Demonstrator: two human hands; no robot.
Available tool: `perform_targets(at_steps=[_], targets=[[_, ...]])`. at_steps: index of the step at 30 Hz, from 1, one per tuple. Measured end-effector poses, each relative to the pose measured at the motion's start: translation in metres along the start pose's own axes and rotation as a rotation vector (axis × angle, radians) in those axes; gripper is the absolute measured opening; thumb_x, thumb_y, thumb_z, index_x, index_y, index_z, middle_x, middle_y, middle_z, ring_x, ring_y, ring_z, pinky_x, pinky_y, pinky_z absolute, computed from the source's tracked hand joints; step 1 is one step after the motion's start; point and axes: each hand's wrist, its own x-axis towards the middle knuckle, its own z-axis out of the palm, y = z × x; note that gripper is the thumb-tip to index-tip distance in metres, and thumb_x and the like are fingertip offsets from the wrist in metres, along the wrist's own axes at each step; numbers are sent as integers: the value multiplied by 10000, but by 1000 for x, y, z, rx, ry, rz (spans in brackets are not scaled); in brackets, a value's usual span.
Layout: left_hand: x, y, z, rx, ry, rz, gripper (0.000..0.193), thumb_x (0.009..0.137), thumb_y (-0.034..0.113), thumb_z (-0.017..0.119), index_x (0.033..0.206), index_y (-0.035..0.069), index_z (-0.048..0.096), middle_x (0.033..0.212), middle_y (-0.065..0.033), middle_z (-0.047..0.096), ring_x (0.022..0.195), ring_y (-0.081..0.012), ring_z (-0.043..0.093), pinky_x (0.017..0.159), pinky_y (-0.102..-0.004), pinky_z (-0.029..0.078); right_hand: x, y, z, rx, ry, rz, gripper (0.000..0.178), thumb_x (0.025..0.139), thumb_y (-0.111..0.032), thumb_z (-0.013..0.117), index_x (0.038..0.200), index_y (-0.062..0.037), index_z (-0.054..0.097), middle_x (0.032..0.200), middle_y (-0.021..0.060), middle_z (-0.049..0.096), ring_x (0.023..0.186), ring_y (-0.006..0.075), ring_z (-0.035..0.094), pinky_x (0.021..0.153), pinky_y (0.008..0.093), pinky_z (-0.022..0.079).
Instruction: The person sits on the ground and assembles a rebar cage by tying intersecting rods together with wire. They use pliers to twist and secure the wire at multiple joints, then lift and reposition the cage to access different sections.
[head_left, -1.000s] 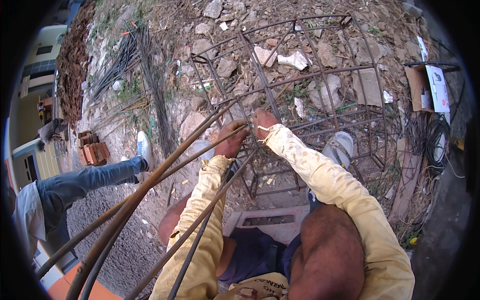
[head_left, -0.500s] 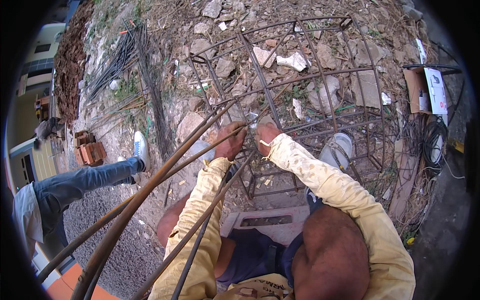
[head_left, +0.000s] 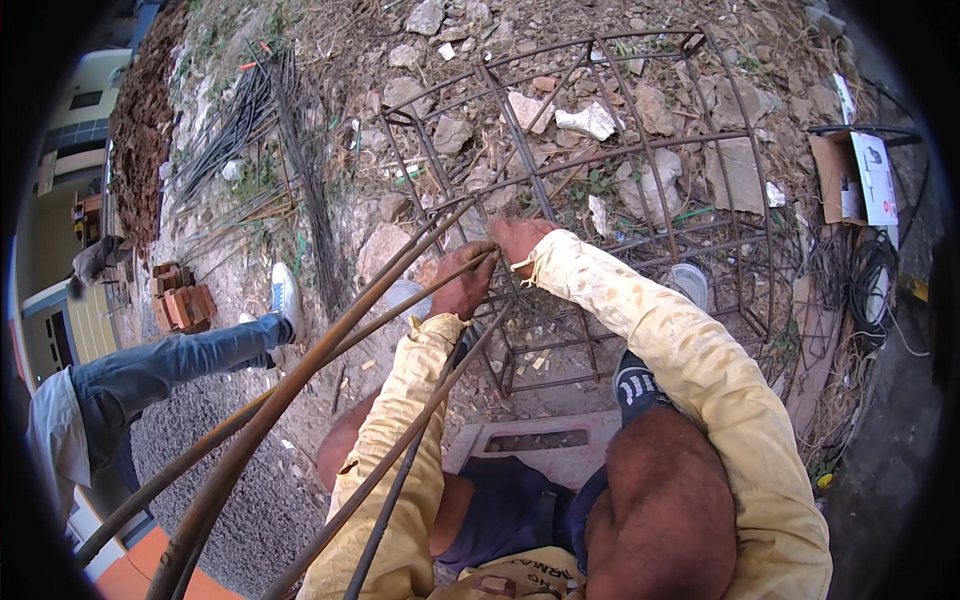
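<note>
A cage of rusty steel reinforcing bars [head_left: 640, 150] lies in front of me, its rods and square ties forming a long frame. My left hand [head_left: 462, 283] is closed around a rusty bar [head_left: 400, 308] at the cage's near left corner. Close against it, my right hand [head_left: 518, 240] is curled at the same joint, fingers pinched; whatever they hold is hidden. Long thick bars [head_left: 290, 385] run from this corner back past my left side. Partly covered by my right sleeve is a rounded pale grey container [head_left: 690, 284].
I sit on a pale slotted plastic seat [head_left: 590, 430]. Broken stones [head_left: 650, 185] lie under and beyond the cage. Bundled rods [head_left: 235, 120] and bricks [head_left: 183, 305] are at left, near a person's jeans-clad leg [head_left: 180, 350]. An open carton [head_left: 855, 178] and coiled cable [head_left: 870, 280] stand right.
My right hand has moved up and left, closer to my left hand. My right forearm now covers more of the pale container and the pincers-like tool there. My left hand keeps its hold.
</note>
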Motion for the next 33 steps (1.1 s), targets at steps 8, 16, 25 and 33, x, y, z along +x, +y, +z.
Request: perform_targets(at_steps=[8,16,25,33], targets=[[1,-7,-4,41,-121,8,383,903,230,625,1211,3,608,1087,-189,680,1006,-285,669,874,-361,516,17,22,-3,-62,-329,-8,266,819,-261,701,862,0,715,891,189,714,939,263,693,839,393,541],[-33,23,-51,25,-198,-35,599,873,255,671,1380,33,442,1243,-212,585,1151,-338,579,971,-399,467,-72,45,-4,475,351,16,513,905,-293,610,1304,9,501,1200,258,611,1121,364,607,926,414,489],[-113,103,-140,-295,-154,-158,626,877,303,697,1386,17,469,1309,-153,571,1160,-249,571,983,-370,450,-268,158,-22,329,629,342,343,800,-289,724,991,-26,618,1028,210,636,1032,372,593,916,435,459],[-132,109,-149,-610,6,-5,576,939,352,617,1377,9,468,1344,-135,529,1251,-229,501,986,-375,460,-296,148,80,330,603,286,400,759,-73,699,1122,-157,552,1213,155,459,1021,392,589,872,473,503]])
